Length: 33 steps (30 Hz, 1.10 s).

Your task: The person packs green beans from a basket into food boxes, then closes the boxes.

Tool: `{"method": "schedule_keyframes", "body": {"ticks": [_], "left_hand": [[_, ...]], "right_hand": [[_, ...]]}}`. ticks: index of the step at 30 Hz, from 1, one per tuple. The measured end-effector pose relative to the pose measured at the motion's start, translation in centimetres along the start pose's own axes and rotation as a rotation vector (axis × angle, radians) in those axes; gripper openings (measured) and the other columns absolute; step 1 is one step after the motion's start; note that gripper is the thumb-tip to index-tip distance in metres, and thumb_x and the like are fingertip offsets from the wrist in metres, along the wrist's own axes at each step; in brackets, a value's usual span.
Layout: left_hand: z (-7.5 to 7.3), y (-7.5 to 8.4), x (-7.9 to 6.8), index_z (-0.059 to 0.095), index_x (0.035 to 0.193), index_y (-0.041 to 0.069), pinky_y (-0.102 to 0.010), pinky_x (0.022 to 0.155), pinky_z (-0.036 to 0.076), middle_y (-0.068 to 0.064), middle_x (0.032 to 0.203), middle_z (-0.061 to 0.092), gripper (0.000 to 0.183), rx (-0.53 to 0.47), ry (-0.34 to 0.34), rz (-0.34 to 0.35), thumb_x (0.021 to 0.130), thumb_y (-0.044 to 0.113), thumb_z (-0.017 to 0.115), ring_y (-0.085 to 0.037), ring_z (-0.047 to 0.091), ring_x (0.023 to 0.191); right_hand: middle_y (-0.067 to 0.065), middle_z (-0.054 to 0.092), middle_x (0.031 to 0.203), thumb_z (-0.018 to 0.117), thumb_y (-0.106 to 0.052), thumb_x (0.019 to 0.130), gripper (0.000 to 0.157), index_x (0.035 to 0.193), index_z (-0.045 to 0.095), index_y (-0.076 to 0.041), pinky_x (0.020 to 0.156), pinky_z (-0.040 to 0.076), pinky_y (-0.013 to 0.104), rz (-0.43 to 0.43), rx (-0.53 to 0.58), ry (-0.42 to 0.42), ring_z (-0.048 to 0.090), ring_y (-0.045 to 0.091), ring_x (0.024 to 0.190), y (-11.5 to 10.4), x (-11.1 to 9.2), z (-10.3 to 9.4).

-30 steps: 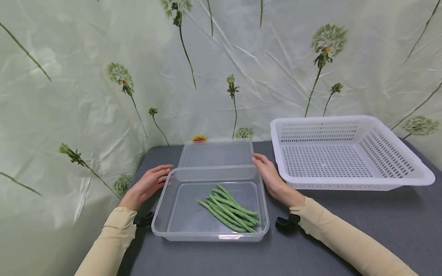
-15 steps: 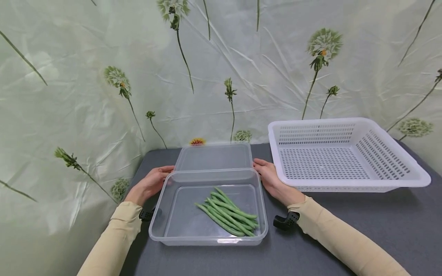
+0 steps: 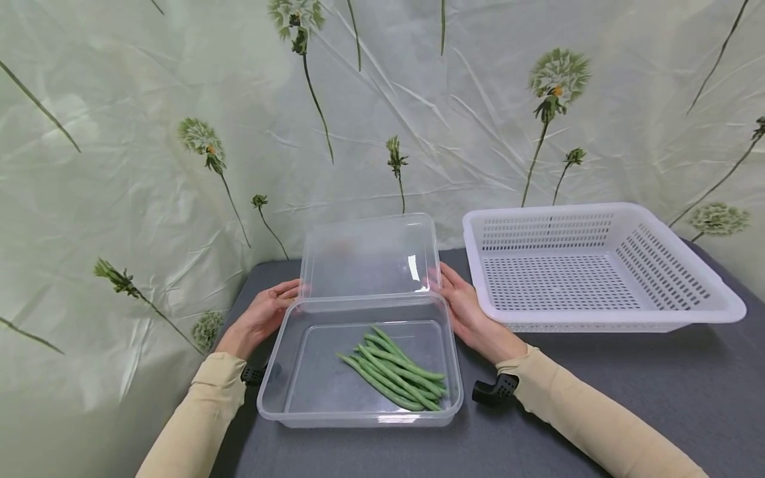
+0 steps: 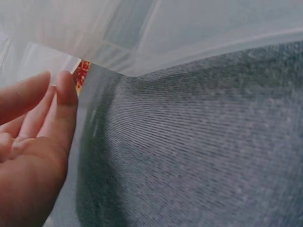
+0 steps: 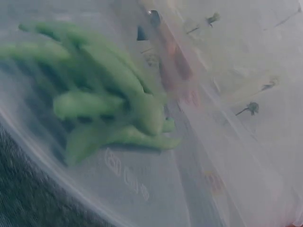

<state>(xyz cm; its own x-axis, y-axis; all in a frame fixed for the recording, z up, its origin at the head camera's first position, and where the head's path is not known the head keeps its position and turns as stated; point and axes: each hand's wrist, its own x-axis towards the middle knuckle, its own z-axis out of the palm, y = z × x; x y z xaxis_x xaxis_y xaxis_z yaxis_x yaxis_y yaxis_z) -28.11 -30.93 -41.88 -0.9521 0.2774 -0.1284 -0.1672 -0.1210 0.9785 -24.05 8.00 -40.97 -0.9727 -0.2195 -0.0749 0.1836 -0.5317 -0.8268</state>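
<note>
A clear plastic container [image 3: 317, 378] stands on the dark grey cloth, with a bundle of green beans [image 3: 397, 378] lying in its right half. Just behind it the clear lid [image 3: 367, 259] is tilted up, its far edge raised. My left hand [image 3: 263, 318] holds the lid's left side; thumb and fingers meet at its edge in the left wrist view. On the other side my right hand [image 3: 469, 315] grips the lid, its fingertips showing blurred through the plastic. The right wrist view shows the green beans [image 5: 113, 99] up close through the container wall, with motion blur.
To the right a white perforated basket [image 3: 597, 320] sits on the table [image 3: 568, 378], close to my right hand. A pale sheet printed with dandelions [image 3: 358, 179] hangs behind the table and along its left side.
The lid lay low behind the container and now stands tilted up, its far edge lifted. My left hand has come in to the lid's edge. The container and beans stay in place.
</note>
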Motion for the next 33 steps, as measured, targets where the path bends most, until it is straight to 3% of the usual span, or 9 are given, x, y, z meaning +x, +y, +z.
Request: {"method": "schedule_keyframes", "body": {"ticks": [4, 9, 14, 18, 22, 25, 29, 33], "left_hand": [[0.1, 0.1, -0.1, 0.024, 0.148, -0.013, -0.024, 0.082, 0.054, 0.002, 0.112, 0.069, 0.059, -0.021, 0.003, 0.059, 0.095, -0.014, 0.05, -0.012, 0.067, 0.101], [0.1, 0.3, -0.5, 0.024, 0.15, -0.01, -0.024, 0.084, 0.054, 0.003, 0.115, 0.067, 0.06, 0.0, 0.005, 0.07, 0.096, -0.013, 0.051, -0.013, 0.067, 0.102], [0.3, 0.9, -0.5, 0.029, 0.149, -0.008, -0.025, 0.084, 0.054, 0.005, 0.114, 0.068, 0.06, 0.037, 0.041, 0.084, 0.096, -0.01, 0.055, -0.012, 0.068, 0.1], [0.6, 1.7, -0.4, 0.041, 0.143, -0.006, -0.028, 0.083, 0.055, 0.002, 0.11, 0.071, 0.05, 0.009, 0.051, 0.116, 0.095, -0.011, 0.055, -0.013, 0.069, 0.098], [0.4, 2.6, -0.5, 0.056, 0.129, 0.002, -0.034, 0.083, 0.056, -0.001, 0.108, 0.072, 0.035, -0.01, 0.019, 0.143, 0.097, -0.01, 0.053, -0.015, 0.069, 0.099], [0.3, 3.4, -0.7, 0.06, 0.122, 0.006, -0.039, 0.084, 0.056, -0.002, 0.108, 0.072, 0.026, 0.028, -0.004, 0.168, 0.099, -0.004, 0.054, -0.016, 0.068, 0.1], [0.5, 4.6, -1.2, 0.065, 0.117, 0.009, -0.039, 0.086, 0.055, -0.001, 0.109, 0.071, 0.022, 0.043, -0.008, 0.21, 0.101, 0.001, 0.054, -0.016, 0.068, 0.102], [1.0, 5.8, -1.7, 0.07, 0.111, 0.009, -0.039, 0.086, 0.056, -0.003, 0.106, 0.071, 0.026, -0.031, -0.008, 0.261, 0.1, -0.005, 0.05, -0.016, 0.068, 0.099]], "right_hand": [[0.007, 0.019, 0.162, 0.039, 0.004, 0.104, 0.062, 0.158, 0.012, -0.01, 0.116, 0.023, 0.032, -0.03, -0.015, 0.014, 0.027, 0.023, 0.145, 0.2, -0.3, 0.1], [0.004, 0.02, 0.162, 0.039, 0.001, 0.105, 0.06, 0.158, 0.015, -0.014, 0.116, 0.023, 0.036, -0.113, -0.098, -0.009, 0.028, 0.022, 0.144, 0.5, -0.7, 0.1], [0.002, 0.021, 0.162, 0.035, 0.003, 0.105, 0.059, 0.158, 0.017, -0.015, 0.115, 0.027, 0.035, -0.287, -0.342, -0.021, 0.028, 0.019, 0.144, 0.7, -1.2, 0.3], [0.004, 0.013, 0.163, 0.033, 0.005, 0.104, 0.06, 0.158, 0.013, -0.009, 0.117, 0.019, 0.034, -0.411, -0.518, -0.039, 0.017, 0.015, 0.147, 0.6, -1.5, 0.4], [0.006, 0.009, 0.163, 0.031, 0.008, 0.102, 0.06, 0.157, 0.011, -0.004, 0.118, 0.015, 0.034, -0.486, -0.555, -0.065, 0.011, 0.015, 0.148, 0.2, -1.5, 0.5], [0.007, 0.011, 0.163, 0.031, 0.01, 0.101, 0.06, 0.156, 0.013, -0.004, 0.117, 0.015, 0.033, -0.522, -0.563, -0.053, 0.012, 0.016, 0.148, 0.1, -1.6, 0.8], [0.006, 0.014, 0.162, 0.032, 0.011, 0.1, 0.059, 0.156, 0.016, -0.002, 0.116, 0.018, 0.028, -0.572, -0.564, -0.031, 0.015, 0.015, 0.147, 0.0, -1.8, 1.2], [0.011, 0.025, 0.159, 0.034, 0.015, 0.098, 0.057, 0.153, 0.024, 0.002, 0.115, 0.022, 0.028, -0.682, -0.544, -0.025, 0.023, 0.017, 0.145, -0.6, -2.0, 2.1]]}}
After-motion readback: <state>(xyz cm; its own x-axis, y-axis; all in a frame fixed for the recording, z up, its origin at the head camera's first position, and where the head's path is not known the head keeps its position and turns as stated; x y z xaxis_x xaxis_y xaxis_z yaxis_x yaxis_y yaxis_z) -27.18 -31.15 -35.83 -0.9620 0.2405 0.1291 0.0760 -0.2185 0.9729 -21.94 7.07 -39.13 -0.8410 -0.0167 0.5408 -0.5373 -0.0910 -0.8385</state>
